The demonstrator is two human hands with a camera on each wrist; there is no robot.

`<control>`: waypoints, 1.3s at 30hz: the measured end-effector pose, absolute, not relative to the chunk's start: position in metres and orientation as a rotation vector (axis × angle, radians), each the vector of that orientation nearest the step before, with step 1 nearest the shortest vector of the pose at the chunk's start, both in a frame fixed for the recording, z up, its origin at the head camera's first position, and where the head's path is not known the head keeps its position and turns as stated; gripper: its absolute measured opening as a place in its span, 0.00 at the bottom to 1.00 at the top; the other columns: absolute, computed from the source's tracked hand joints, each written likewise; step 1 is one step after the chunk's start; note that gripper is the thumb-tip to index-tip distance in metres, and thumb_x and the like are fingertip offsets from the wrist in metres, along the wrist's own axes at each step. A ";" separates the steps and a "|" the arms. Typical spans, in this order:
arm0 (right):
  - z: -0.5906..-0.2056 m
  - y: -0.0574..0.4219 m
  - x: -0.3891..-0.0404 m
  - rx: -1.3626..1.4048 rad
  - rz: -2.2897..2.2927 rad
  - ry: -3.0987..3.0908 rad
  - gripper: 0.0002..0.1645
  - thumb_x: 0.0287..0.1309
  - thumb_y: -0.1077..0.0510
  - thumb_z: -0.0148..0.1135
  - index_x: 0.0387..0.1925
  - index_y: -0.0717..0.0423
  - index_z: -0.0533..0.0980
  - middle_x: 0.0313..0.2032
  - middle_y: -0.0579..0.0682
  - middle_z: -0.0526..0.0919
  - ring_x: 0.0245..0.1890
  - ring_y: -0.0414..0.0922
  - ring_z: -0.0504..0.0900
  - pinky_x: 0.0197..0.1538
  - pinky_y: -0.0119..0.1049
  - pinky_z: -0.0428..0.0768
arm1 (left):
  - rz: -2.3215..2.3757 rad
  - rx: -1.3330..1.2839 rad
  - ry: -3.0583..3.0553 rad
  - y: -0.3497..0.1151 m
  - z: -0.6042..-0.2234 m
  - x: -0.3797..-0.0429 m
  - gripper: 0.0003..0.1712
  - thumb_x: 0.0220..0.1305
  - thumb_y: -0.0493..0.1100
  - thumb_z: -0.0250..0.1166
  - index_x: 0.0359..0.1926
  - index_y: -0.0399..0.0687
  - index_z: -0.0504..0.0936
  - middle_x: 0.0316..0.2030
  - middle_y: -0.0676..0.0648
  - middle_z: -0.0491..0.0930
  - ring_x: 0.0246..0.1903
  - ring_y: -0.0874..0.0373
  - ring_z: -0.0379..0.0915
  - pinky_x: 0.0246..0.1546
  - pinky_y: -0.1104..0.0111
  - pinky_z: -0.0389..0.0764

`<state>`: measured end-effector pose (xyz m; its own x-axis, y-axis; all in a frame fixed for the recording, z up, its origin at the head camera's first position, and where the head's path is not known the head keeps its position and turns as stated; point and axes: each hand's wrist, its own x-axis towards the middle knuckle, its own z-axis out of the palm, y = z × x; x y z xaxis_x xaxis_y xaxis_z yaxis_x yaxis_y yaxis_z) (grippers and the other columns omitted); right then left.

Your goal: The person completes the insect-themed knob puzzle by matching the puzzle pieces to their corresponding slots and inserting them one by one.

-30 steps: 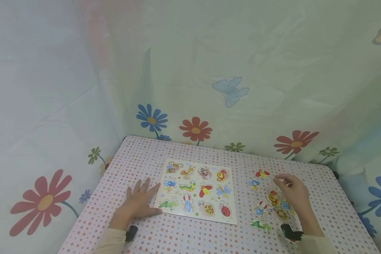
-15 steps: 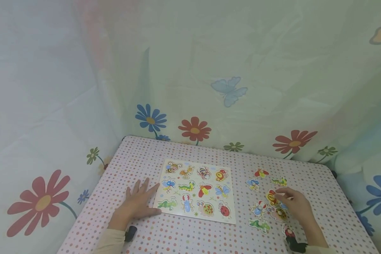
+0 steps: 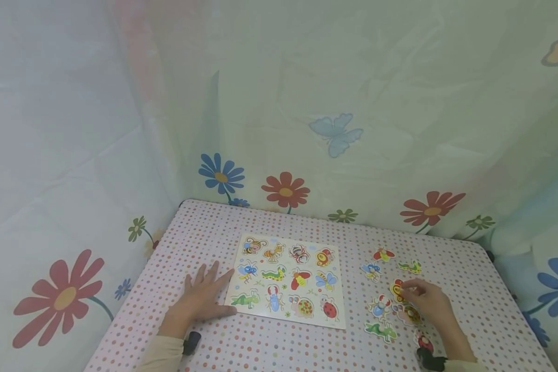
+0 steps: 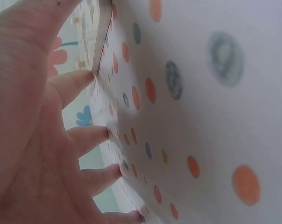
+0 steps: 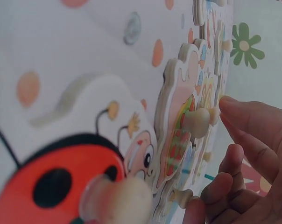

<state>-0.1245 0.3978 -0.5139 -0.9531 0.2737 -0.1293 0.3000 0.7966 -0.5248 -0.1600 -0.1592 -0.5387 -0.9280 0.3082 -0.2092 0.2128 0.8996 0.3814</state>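
My left hand [image 3: 204,298] lies spread at the left edge of a white puzzle board [image 3: 260,309] printed with insects. In the left wrist view, the fingertips of that hand [image 4: 43,135] rest on the tablecloth, one right at the board's edge. To the right of the board, my right hand [image 3: 430,302] pinches the wooden knob [image 5: 214,115] of a red and yellow butterfly puzzle piece [image 3: 397,290]. Its other fingers are curled. Close by lie a snail piece [image 3: 410,313], a ladybug piece [image 5: 43,182] and a blue beetle piece [image 3: 380,307].
A green grasshopper piece [image 3: 380,330], a blue insect piece [image 3: 371,271], a red-winged piece [image 3: 383,254] and a caterpillar piece [image 3: 410,266] also lie on the dotted tablecloth [image 3: 279,351]. A flowered curtain [image 3: 279,103] hangs behind the table.
My right hand has moved from over the caterpillar piece toward me to the butterfly piece, leaving the caterpillar in sight. My left hand has stayed at the board.
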 end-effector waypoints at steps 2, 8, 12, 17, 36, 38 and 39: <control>-0.515 0.397 -0.125 0.478 -0.872 2.935 0.22 0.65 0.49 0.66 0.48 0.64 0.80 0.34 0.57 0.80 0.30 0.50 0.76 0.26 0.37 0.71 | 0.514 0.391 2.800 -0.159 -0.540 -0.160 0.59 0.47 0.76 0.69 0.77 0.65 0.59 0.78 0.39 0.42 0.75 0.32 0.32 0.66 0.29 0.33; -0.515 0.397 -0.128 0.498 -0.846 2.937 0.21 0.66 0.49 0.65 0.47 0.65 0.80 0.35 0.58 0.80 0.30 0.50 0.76 0.25 0.39 0.72 | 0.522 0.391 2.798 -0.160 -0.540 -0.160 0.59 0.47 0.76 0.69 0.77 0.65 0.59 0.78 0.39 0.42 0.75 0.32 0.31 0.66 0.30 0.32; -0.516 0.397 -0.130 0.511 -0.804 2.950 0.20 0.66 0.50 0.64 0.45 0.65 0.80 0.35 0.59 0.80 0.31 0.51 0.77 0.26 0.39 0.71 | 0.523 0.394 2.799 -0.160 -0.539 -0.160 0.59 0.47 0.76 0.69 0.77 0.65 0.59 0.78 0.39 0.42 0.75 0.32 0.31 0.66 0.30 0.32; -0.517 0.395 -0.131 0.530 -0.792 2.953 0.19 0.65 0.53 0.65 0.46 0.67 0.79 0.32 0.56 0.79 0.29 0.50 0.75 0.26 0.37 0.69 | 0.519 0.395 2.798 -0.160 -0.539 -0.160 0.59 0.47 0.76 0.68 0.77 0.65 0.59 0.78 0.39 0.42 0.75 0.32 0.31 0.66 0.30 0.32; -0.510 0.391 -0.133 0.454 -0.840 2.969 0.23 0.66 0.50 0.64 0.49 0.68 0.79 0.36 0.60 0.81 0.31 0.50 0.76 0.26 0.38 0.72 | 0.521 0.389 2.789 -0.159 -0.537 -0.160 0.59 0.47 0.76 0.69 0.77 0.65 0.59 0.78 0.39 0.42 0.75 0.32 0.31 0.66 0.30 0.32; -0.510 0.388 -0.134 0.440 -0.856 2.977 0.23 0.66 0.50 0.64 0.50 0.68 0.79 0.36 0.60 0.81 0.31 0.50 0.76 0.26 0.38 0.72 | 0.525 0.389 2.789 -0.159 -0.537 -0.160 0.59 0.47 0.76 0.69 0.77 0.64 0.59 0.78 0.39 0.42 0.75 0.32 0.31 0.66 0.30 0.32; -0.510 0.386 -0.135 0.433 -0.858 2.985 0.23 0.66 0.51 0.64 0.50 0.68 0.79 0.36 0.59 0.81 0.31 0.50 0.76 0.27 0.38 0.72 | 0.527 0.389 2.791 -0.159 -0.537 -0.160 0.59 0.47 0.76 0.69 0.77 0.64 0.60 0.78 0.39 0.43 0.75 0.32 0.31 0.66 0.30 0.33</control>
<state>-0.1349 0.3861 -0.5101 -0.9618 0.2616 -0.0807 0.2646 0.8122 -0.5199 -0.1599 -0.1594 -0.5373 -0.9262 0.3093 -0.2155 0.2094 0.8976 0.3880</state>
